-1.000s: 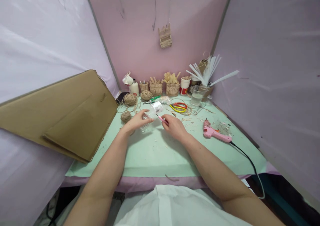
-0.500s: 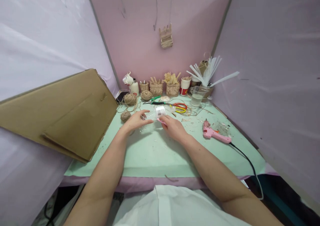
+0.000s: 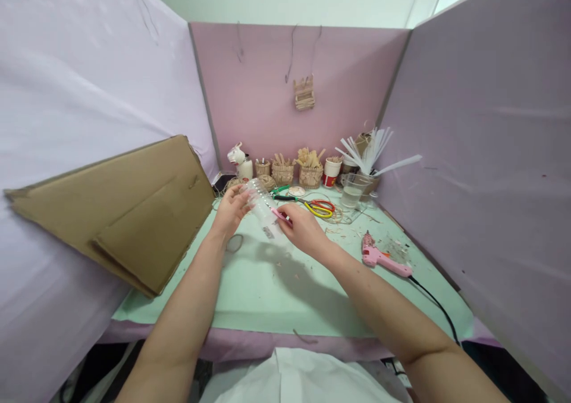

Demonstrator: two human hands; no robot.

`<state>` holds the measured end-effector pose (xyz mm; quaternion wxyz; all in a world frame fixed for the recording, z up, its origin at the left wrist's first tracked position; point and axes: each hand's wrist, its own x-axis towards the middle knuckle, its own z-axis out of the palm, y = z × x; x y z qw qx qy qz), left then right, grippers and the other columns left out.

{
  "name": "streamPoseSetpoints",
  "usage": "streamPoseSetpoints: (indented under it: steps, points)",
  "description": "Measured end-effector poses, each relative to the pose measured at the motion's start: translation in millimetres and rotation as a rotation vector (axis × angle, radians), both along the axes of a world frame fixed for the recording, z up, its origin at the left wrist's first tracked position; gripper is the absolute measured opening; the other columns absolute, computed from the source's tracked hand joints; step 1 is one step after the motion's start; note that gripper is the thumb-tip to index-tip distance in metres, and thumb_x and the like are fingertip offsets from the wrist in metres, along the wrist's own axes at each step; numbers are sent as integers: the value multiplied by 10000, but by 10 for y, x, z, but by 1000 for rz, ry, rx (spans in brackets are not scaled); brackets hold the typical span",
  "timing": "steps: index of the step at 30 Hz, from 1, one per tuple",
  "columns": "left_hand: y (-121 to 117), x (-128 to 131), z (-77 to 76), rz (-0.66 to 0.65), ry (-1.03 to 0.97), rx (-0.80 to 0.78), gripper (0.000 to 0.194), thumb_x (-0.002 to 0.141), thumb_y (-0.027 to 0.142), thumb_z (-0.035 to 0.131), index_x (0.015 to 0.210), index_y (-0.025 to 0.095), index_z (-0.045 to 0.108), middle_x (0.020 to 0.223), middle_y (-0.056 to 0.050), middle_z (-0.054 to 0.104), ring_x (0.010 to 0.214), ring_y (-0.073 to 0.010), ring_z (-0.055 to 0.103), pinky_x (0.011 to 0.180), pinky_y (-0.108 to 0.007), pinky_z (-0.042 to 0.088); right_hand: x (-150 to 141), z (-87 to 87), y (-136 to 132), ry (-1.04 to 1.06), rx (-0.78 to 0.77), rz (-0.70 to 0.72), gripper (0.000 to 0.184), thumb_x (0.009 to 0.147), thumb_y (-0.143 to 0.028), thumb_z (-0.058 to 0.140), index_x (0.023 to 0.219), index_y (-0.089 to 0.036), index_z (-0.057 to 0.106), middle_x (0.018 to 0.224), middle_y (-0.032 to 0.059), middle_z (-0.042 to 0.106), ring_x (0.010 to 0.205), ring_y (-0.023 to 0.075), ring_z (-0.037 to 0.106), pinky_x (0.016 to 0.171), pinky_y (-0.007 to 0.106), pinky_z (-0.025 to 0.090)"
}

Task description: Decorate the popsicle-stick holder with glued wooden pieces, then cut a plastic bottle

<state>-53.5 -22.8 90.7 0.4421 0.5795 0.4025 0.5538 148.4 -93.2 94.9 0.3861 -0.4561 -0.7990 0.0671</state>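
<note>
My left hand (image 3: pixel 232 209) is wrapped round one end of a clear plastic bottle (image 3: pixel 260 199). The bottle is held above the table, tilted, with its labelled part lower and to the right. My right hand (image 3: pixel 300 224) is closed on a slim pink utility knife (image 3: pixel 280 215), whose front end meets the bottle's side. Its blade is too small to make out. A clear ring-like piece (image 3: pixel 234 243) lies on the table beside my left wrist.
Right of my hands lies a pink glue gun (image 3: pixel 383 258) with a black cord. Scissors (image 3: pixel 319 208) and pliers (image 3: pixel 285 198) lie behind them. Stick-filled baskets (image 3: pixel 310 177) and a cup of liquid (image 3: pixel 352 192) line the back. Cardboard (image 3: pixel 134 212) leans at left.
The bottle has turned from lying nearly level to a steep tilt, its labelled part now lower. My left hand has shifted up its end. The view has tipped upward.
</note>
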Motion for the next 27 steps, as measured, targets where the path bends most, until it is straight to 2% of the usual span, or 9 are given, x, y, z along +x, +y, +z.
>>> streamPoseSetpoints:
  steps: [2,5,9,12,15,18,22,24,27]
  points:
    - [-20,25,16,-17,14,-36,621,794,670,505,1225,225,461,1260,-115,605,1121,-214,612,868,-348,544,-51,97,-4,136,-76,38,158,860,-214,498,959,-199,620,916,40,645,775,150,582,684,261,454]
    - [-82,28,22,-227,18,-141,679,819,720,431,1265,212,487,1295,-140,599,1118,-245,623,851,-376,553,-105,95,14,483,-312,78,167,821,-282,534,958,-208,594,830,0,622,608,113,571,504,221,455]
    - [-139,40,-72,-479,89,-397,726,769,637,604,1362,255,430,1278,-145,617,1023,-260,666,787,-409,563,-127,-234,60,900,-501,1,221,756,-342,591,924,-204,553,813,-20,589,557,95,561,430,203,457]
    - [-160,144,-196,-431,307,-459,923,680,543,739,1445,264,304,1308,-165,588,1055,-270,656,814,-401,555,-123,-542,68,1028,-638,-138,194,742,-307,600,890,-202,531,751,-23,577,559,105,566,442,208,474]
    - [-187,305,-307,-270,616,-310,1047,608,567,770,1465,235,267,1386,-194,505,1161,-292,599,934,-399,496,-112,-708,71,1002,-749,-175,143,766,-258,582,883,-195,530,710,-16,575,553,110,567,457,216,487]
    - [-204,398,-362,-160,839,-155,1118,523,554,807,1448,175,306,1433,-235,430,1264,-335,511,1015,-420,427,-66,-735,95,937,-765,-168,109,787,-234,561,882,-193,530,722,-13,568,546,110,564,453,222,489]
    - [-176,289,-319,-215,939,-112,1142,522,494,798,1478,179,258,1335,-203,530,1143,-313,593,943,-397,471,70,-725,109,701,-690,-185,79,781,-217,562,858,-205,547,761,-18,573,530,106,558,431,207,446]
    - [-149,185,-270,-247,957,-120,1089,569,471,761,1485,190,244,1210,-147,620,996,-278,654,861,-366,506,125,-720,85,452,-593,-214,57,803,-220,542,855,-209,562,776,-19,600,471,89,523,440,208,413]
    - [-118,78,-218,-246,1030,-92,810,647,421,674,1379,183,420,1119,-108,660,960,-272,655,799,-330,515,141,-689,26,202,-516,-236,93,848,-223,508,874,-205,595,763,-7,645,450,89,504,511,226,391]
